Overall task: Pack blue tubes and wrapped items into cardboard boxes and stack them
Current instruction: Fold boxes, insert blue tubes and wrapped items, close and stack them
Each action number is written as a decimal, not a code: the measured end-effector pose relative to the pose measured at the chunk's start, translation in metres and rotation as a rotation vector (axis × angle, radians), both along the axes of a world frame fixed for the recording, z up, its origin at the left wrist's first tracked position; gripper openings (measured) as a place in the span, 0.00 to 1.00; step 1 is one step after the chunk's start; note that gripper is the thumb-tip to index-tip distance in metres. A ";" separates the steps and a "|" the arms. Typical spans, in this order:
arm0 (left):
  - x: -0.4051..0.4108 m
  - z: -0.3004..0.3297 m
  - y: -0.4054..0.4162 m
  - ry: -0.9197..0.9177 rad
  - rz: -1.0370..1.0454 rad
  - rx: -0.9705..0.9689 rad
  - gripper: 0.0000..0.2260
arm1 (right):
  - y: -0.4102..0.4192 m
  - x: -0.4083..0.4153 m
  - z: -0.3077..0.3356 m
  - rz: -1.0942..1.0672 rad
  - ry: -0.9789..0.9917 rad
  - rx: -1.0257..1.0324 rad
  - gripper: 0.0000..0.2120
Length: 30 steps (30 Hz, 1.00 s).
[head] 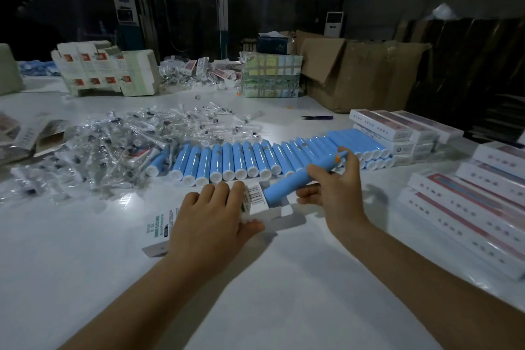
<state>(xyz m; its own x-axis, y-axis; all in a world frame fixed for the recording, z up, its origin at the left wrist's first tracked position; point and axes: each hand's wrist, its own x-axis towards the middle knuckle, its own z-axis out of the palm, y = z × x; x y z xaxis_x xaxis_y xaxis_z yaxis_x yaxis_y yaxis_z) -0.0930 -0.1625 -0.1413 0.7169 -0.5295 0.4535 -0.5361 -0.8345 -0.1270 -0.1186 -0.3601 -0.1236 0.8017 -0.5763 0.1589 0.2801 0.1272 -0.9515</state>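
My right hand [335, 193] grips a blue tube [298, 177] whose wide end sits at the open mouth of a small white box [255, 202] with a barcode. That box lies on the white table [85, 264], and my left hand [213, 219] holds it from above, fingers curled over its top. Beyond the hands, a row of several blue tubes [241, 159] lies side by side. Left of them spreads a heap of clear-wrapped items [119, 142].
Packed white boxes are stacked at the right [477, 207] and behind the tube row [403, 128]. Flat box blanks [105, 68] stand at the back left. A large brown carton [360, 74], a taped box [271, 77] and small scissors [316, 117] are farther back.
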 end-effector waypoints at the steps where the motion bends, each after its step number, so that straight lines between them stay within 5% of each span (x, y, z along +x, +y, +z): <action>1: -0.001 0.001 0.000 0.005 0.004 -0.002 0.32 | 0.004 -0.001 -0.002 0.009 0.005 0.008 0.20; 4: -0.003 0.005 0.001 -0.018 0.012 -0.023 0.32 | 0.013 -0.003 -0.010 0.005 0.051 -0.057 0.08; 9: -0.003 0.004 0.001 0.028 0.016 -0.050 0.35 | 0.027 -0.012 -0.029 0.005 0.083 -0.777 0.09; 18: 0.007 -0.006 0.006 0.075 -0.002 0.019 0.29 | 0.027 0.008 -0.005 0.048 0.138 -0.794 0.08; 30: 0.008 0.001 0.009 0.128 -0.085 0.014 0.22 | 0.168 0.140 0.029 0.453 -0.009 -1.590 0.09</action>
<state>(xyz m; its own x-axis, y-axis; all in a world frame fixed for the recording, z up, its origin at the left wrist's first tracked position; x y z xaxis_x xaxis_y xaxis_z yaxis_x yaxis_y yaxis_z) -0.0846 -0.1536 -0.1404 0.7210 -0.5961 0.3532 -0.6171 -0.7843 -0.0640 0.0218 -0.1922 -0.0942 0.8442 0.4230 0.3291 0.5000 -0.8428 -0.1994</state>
